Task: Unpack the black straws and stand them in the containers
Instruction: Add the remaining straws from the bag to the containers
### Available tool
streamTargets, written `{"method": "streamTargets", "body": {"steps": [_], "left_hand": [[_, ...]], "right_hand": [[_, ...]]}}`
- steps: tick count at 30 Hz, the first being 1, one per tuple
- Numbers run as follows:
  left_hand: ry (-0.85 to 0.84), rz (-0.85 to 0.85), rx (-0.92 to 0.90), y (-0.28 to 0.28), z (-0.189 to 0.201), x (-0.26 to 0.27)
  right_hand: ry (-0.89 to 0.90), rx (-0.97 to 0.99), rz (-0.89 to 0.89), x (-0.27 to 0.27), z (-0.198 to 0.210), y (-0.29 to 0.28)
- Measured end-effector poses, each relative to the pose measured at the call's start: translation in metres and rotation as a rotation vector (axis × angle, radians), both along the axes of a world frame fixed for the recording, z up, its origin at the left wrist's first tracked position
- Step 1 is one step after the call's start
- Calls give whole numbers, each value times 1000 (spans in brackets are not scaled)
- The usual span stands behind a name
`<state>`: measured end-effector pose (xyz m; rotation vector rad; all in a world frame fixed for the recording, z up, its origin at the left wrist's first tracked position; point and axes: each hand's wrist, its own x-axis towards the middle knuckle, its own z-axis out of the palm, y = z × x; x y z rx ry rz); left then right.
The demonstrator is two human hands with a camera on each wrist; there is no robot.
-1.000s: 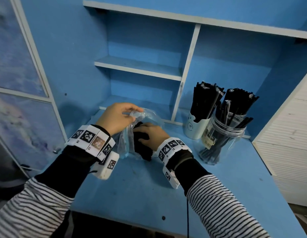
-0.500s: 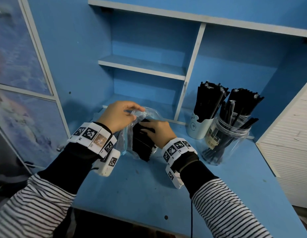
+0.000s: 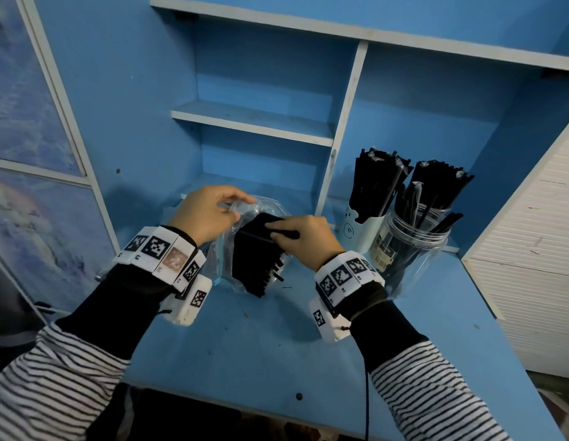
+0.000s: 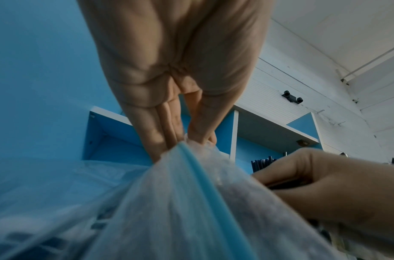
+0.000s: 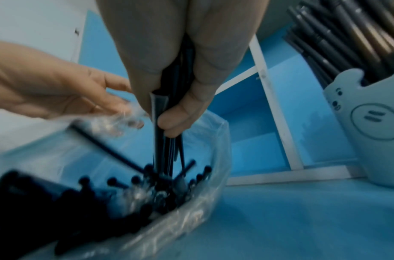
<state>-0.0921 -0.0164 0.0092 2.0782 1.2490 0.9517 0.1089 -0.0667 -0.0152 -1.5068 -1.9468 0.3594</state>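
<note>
A clear plastic bag (image 3: 224, 265) lies on the blue desk, with a bundle of black straws (image 3: 254, 262) partly out of its mouth. My left hand (image 3: 210, 211) pinches the bag's upper rim (image 4: 191, 146) between thumb and fingers. My right hand (image 3: 302, 240) grips several black straws (image 5: 169, 123) from the bundle, fingers curled round them above the bag (image 5: 191, 202). At the right stand a pale bear-faced cup (image 3: 361, 230) and a clear jar (image 3: 410, 253), both holding upright black straws (image 3: 436, 186).
The blue desk (image 3: 277, 345) has bare room in front of the bag. A shelf unit with a white divider (image 3: 343, 128) rises behind. A white slatted panel (image 3: 531, 249) closes the right side. A cable (image 3: 367, 402) hangs from my right wrist.
My right hand has lifted and drawn the straw bundle further out of the bag toward the right. My left hand keeps its pinch on the bag's rim.
</note>
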Motion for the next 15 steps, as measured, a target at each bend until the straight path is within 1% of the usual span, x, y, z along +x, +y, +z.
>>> {"method": "streamTargets", "body": {"steps": [2, 4, 5, 7, 9, 12, 15], "left_hand": [[28, 33, 24, -2, 1, 4], [86, 51, 118, -7, 3, 10], [100, 31, 166, -11, 6, 14], [120, -86, 201, -20, 11, 26], [194, -210, 179, -29, 12, 41], [301, -293, 126, -38, 7, 67], [270, -360, 101, -39, 0, 90]], "right_hand": [[4, -45, 1, 10, 12, -9], [-10, -93, -2, 20, 23, -18], [-18, -112, -1, 25, 28, -22], [-37, -149, -3, 34, 39, -32], [-37, -181, -8, 42, 50, -43], [-25, -208, 11, 51, 69, -57], [-9, -230, 27, 58, 88, -72]]}}
